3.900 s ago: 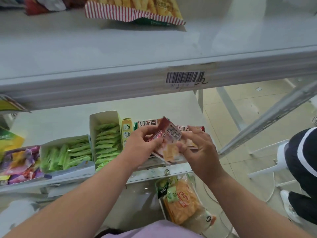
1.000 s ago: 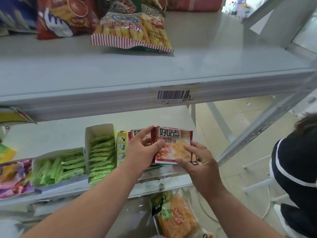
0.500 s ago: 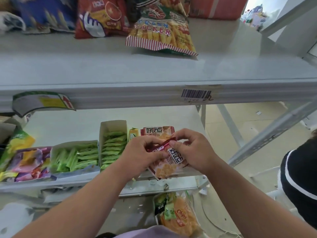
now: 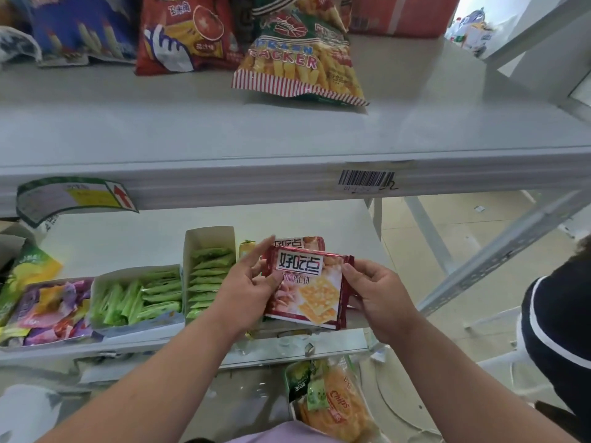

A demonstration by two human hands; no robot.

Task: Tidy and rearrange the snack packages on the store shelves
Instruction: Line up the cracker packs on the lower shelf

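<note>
Both hands hold a red cracker packet [image 4: 311, 289] face-up over the front of the middle shelf [image 4: 128, 238]. My left hand [image 4: 248, 287] grips its left edge with the thumb on the front. My right hand [image 4: 372, 294] pinches the packet's right edge. Behind it a second packet of the same kind [image 4: 305, 243] stands on the shelf, mostly hidden. A small yellow carton [image 4: 247, 246] shows beside that second packet.
Two open boxes of green sachets [image 4: 204, 276] [image 4: 137, 297] and a tray of purple sweets [image 4: 44, 311] sit left on the middle shelf. The top shelf carries a prawn cracker bag [image 4: 300, 63], a red chip bag [image 4: 185, 33]. A chips bag [image 4: 332, 407] lies below. A person in dark clothes [image 4: 556, 330] is at right.
The cracker packet was tilted and bunched between my hands half a second ago; now it is turned flat, face-up and upright, with my hands apart on its left and right edges.
</note>
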